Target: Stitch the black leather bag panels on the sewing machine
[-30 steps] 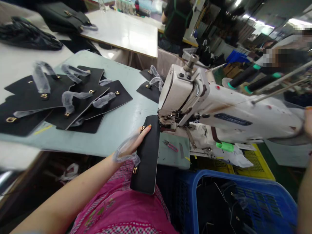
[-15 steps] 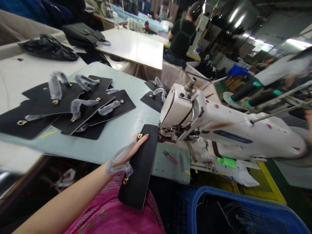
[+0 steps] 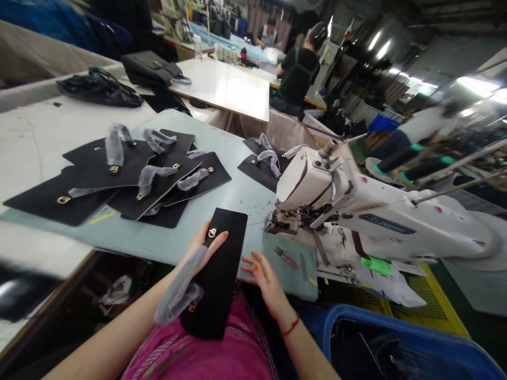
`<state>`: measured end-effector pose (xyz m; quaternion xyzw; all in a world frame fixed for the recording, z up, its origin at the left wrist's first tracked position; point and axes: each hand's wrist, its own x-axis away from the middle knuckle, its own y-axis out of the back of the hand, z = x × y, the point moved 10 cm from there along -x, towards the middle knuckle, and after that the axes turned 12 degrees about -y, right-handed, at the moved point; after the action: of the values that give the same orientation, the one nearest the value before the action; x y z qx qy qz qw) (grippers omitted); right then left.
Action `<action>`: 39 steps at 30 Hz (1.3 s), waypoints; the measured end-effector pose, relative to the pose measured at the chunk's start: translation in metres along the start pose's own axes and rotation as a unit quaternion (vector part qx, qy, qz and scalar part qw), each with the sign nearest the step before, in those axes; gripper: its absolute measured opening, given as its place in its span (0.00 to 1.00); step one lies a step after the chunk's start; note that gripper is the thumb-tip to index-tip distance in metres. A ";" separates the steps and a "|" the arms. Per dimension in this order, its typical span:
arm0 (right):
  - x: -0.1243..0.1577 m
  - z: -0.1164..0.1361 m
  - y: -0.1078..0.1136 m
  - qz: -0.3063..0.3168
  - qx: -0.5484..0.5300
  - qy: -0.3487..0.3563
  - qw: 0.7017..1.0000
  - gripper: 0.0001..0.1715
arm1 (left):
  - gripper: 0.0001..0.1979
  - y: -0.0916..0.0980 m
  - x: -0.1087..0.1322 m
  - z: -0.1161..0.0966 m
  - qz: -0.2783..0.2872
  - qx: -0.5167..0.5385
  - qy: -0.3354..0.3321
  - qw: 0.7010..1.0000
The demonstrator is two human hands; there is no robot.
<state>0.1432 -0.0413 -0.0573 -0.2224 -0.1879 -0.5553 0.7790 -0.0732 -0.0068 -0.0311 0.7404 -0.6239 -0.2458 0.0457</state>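
A long black leather panel [image 3: 222,264] with gold rings and a wrapped strap lies half on the pale green table [image 3: 222,195], half over my lap. My left hand [image 3: 204,245] rests flat on its left edge by a gold ring [image 3: 212,233], fingers on the leather. My right hand [image 3: 263,274] is at the panel's right edge, fingers spread, touching the table edge and holding nothing. The white sewing machine [image 3: 356,211] stands just right of the panel, its needle area [image 3: 281,224] apart from the leather.
A fanned pile of black panels [image 3: 130,179] with wrapped straps lies at the left, two more [image 3: 265,163] behind the machine. Small snips [image 3: 285,257] lie by the machine. A blue crate [image 3: 396,343] sits at lower right. A person in black sits at a far table.
The panel has been pulled left, away from the machine's needle. My right hand has come into view at its right edge. The view has shifted left.
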 end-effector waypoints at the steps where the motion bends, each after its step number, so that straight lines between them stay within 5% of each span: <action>1: -0.009 -0.010 -0.024 0.019 -0.053 -0.013 0.998 0.31 | 0.30 -0.001 0.001 0.001 -0.011 0.002 0.010 1.000; 4: -0.024 -0.018 -0.067 0.038 -0.177 -0.022 0.983 0.27 | 0.40 0.002 0.005 -0.002 -0.020 -0.027 0.003 0.999; 8: -0.029 -0.018 -0.073 0.037 -0.198 -0.040 0.979 0.24 | 0.42 0.019 0.010 -0.010 0.048 -0.047 -0.062 0.996; 10: -0.033 -0.013 -0.067 0.040 -0.167 -0.039 0.984 0.25 | 0.35 0.043 0.011 -0.011 0.059 -0.085 -0.100 0.990; 15: -0.077 0.050 -0.041 -0.021 -0.125 0.019 0.992 0.20 | 0.30 0.142 -0.004 0.017 -0.075 -0.283 -0.117 0.949; 17: -0.098 0.089 -0.028 -0.067 -0.194 0.070 0.976 0.23 | 0.32 0.166 -0.014 0.039 -0.069 -0.352 -0.105 0.927; 20: -0.117 0.114 -0.036 -0.033 -0.264 0.097 0.959 0.27 | 0.30 0.184 -0.024 0.074 -0.013 -0.413 -0.087 0.907; 22: -0.116 0.093 -0.055 0.017 -0.241 0.045 0.969 0.25 | 0.25 0.189 -0.027 0.093 0.021 -0.423 -0.076 0.903; 26: -0.079 0.002 -0.086 0.121 -0.135 -0.098 0.979 0.31 | 0.20 0.200 -0.031 0.114 0.031 -0.370 -0.052 0.927; 29: -0.049 -0.034 -0.073 0.126 -0.084 -0.131 0.980 0.30 | 0.21 0.226 -0.033 0.102 -0.057 -0.308 -0.017 0.950; 31: -0.037 -0.033 -0.060 0.112 -0.058 -0.121 0.985 0.29 | 0.21 0.242 -0.029 0.071 -0.139 -0.300 -0.009 0.944; 34: -0.026 -0.016 -0.057 0.115 -0.051 -0.091 0.988 0.30 | 0.18 0.219 -0.020 -0.003 -0.154 -0.306 -0.098 0.934; 36: -0.024 -0.007 -0.069 0.138 -0.097 -0.074 0.983 0.33 | 0.20 0.163 -0.008 -0.048 -0.065 -0.289 -0.186 0.937; 39: -0.028 -0.012 -0.088 0.151 -0.198 -0.078 0.965 0.35 | 0.25 0.057 0.032 -0.074 0.124 -0.247 -0.227 0.934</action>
<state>0.0518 -0.0509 -0.0709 -0.4403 -0.0989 -0.4381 0.7774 -0.0901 -0.0672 0.0450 0.5472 -0.6239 -0.5462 0.1140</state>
